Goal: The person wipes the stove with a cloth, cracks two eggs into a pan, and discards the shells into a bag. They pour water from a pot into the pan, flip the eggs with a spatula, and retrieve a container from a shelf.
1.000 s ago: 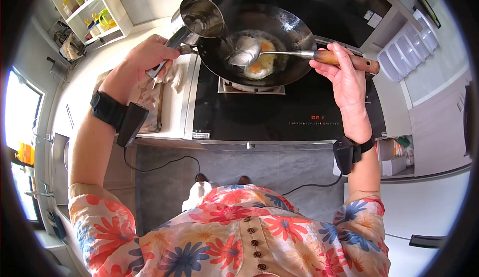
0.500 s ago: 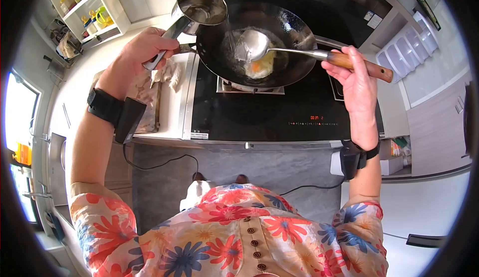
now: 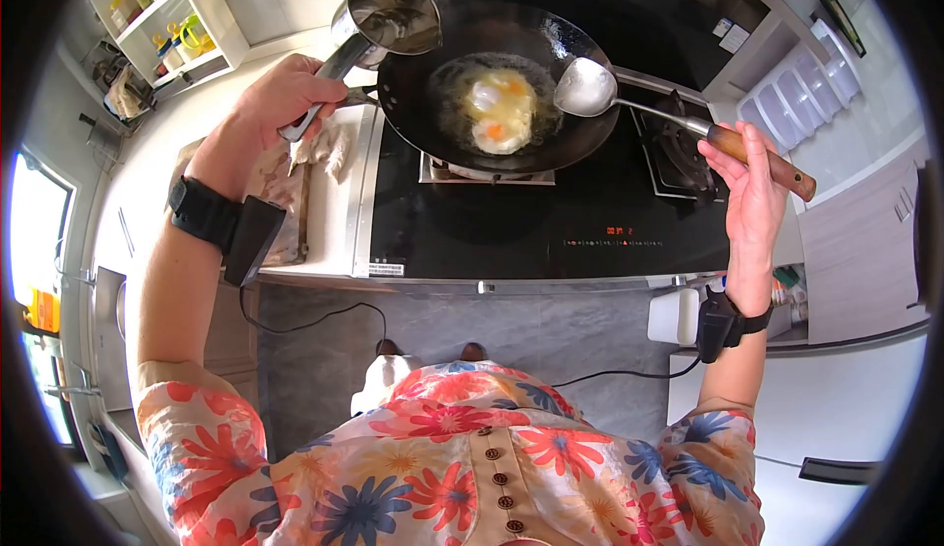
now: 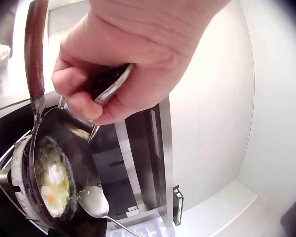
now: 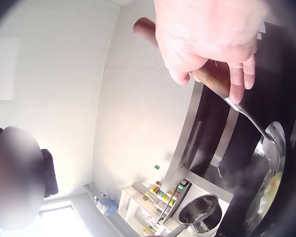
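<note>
My left hand (image 3: pixel 285 102) grips the handle of a metal water dipper (image 3: pixel 393 17), tilted at the left rim of the black wok (image 3: pixel 418 118). Some liquid shows inside the dipper in the right wrist view. Two fried eggs (image 3: pixel 500 104) lie in bubbling liquid at the wok's middle, with orange yolks and cloudy whites. My right hand (image 3: pixel 752 192) holds the wooden handle of a metal wok spatula (image 3: pixel 587 87), thumb and fingers around it. Its blade is over the wok's right side, apart from the eggs. The wok's own handle (image 4: pixel 35 49) extends below the left hand.
The wok stands on a black glass cooktop (image 3: pixel 472 227) with lit red digits. Another burner (image 3: pixel 683 148) lies to the right. A cutting board (image 3: pixel 285 207) and a crumpled cloth (image 3: pixel 329 148) occupy the left counter. Clear plastic bins (image 3: pixel 796 94) stand at the back right.
The spatula has moved right, off the eggs to the wok's right side, and my right hand with it. The thin stream at the dipper's lip no longer shows; the dipper has risen slightly.
</note>
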Action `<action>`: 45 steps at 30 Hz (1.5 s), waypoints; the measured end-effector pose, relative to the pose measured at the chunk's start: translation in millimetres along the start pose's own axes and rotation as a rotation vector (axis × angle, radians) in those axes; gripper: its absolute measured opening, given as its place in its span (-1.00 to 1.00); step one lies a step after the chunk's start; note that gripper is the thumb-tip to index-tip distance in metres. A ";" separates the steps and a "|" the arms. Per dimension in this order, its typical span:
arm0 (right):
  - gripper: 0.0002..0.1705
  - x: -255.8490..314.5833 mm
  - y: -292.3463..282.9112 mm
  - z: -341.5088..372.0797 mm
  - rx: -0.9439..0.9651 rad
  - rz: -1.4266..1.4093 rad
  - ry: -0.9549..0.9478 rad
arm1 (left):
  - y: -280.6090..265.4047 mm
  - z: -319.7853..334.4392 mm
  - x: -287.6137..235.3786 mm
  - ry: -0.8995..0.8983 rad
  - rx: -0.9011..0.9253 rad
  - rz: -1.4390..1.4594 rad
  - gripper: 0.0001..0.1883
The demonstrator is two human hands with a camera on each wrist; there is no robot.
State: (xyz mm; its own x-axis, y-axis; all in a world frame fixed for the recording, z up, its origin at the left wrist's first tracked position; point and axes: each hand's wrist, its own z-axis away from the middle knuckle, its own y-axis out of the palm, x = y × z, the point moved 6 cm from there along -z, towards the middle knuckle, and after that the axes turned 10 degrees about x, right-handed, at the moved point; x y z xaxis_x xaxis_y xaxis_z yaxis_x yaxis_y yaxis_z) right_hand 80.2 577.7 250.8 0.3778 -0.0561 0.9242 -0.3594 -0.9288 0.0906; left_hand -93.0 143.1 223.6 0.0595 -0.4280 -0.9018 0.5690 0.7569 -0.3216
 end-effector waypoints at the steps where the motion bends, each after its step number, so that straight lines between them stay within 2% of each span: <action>1: -0.64 0.2 -0.2 0.4 -0.003 0.001 0.001 | 0.5 -2.8 0.1 0.000 0.004 -0.001 -0.83; 12: -0.63 -2.0 5.1 0.4 0.017 0.100 -0.050 | -0.6 -22.7 -2.8 -0.022 -0.094 -0.213 -0.87; 16: -0.62 -4.0 4.7 0.6 0.026 0.106 -0.042 | -3.4 -25.4 0.1 -0.049 -0.122 -0.248 -0.86; 21: -0.62 -5.4 4.5 0.9 0.037 0.118 -0.036 | -8.3 -19.6 -5.1 0.004 -0.219 -0.306 -0.85; 25: -0.63 -3.1 9.3 1.8 0.055 0.112 -0.023 | -14.0 -13.9 -6.3 -0.017 -0.213 -0.285 -0.83; 27: -0.63 -2.4 10.0 3.2 0.044 0.132 -0.011 | -16.6 -14.3 -1.6 -0.006 -0.131 -0.048 -0.82; 28: -0.63 -0.9 11.3 4.2 0.045 0.131 -0.011 | -21.7 -14.4 -0.2 -0.006 -0.132 -0.049 -0.82; 30: -0.63 0.1 13.7 5.3 0.029 0.151 0.014 | -26.8 -13.2 4.0 0.033 0.017 0.200 -0.83; 31: -0.62 0.9 14.5 5.7 0.029 0.158 0.018 | -34.0 -10.2 5.7 0.030 0.008 0.199 -0.83; 33: -0.61 3.3 18.2 7.6 0.020 0.186 0.035 | -46.0 -6.7 10.1 0.045 0.004 0.487 -0.85; 37: -0.60 6.4 30.4 11.7 0.016 0.212 0.040 | -86.9 3.0 25.1 0.150 0.151 0.616 -0.86; 41: -0.59 10.1 46.5 12.5 -0.047 0.294 0.087 | -138.2 19.1 47.9 0.192 0.083 0.559 -0.86; 42: -0.59 10.9 50.9 12.7 -0.061 0.306 0.106 | -142.8 36.2 44.2 0.469 -0.035 0.195 -0.84; 43: -0.59 13.1 52.8 15.2 -0.082 0.325 0.124 | -148.2 38.6 55.5 0.476 -0.011 0.202 -0.84; 45: -0.57 17.4 58.5 16.8 -0.129 0.377 0.140 | -168.3 43.7 68.7 0.678 -0.103 -0.334 -0.81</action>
State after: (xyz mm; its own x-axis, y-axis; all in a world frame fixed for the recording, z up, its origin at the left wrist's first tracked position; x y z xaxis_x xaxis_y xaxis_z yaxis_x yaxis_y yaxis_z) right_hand 80.0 516.2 265.9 0.0831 -0.3249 0.9421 -0.5572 -0.7989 -0.2264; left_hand -148.8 -35.2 228.4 -0.6381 -0.2708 -0.7208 0.3868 0.6967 -0.6042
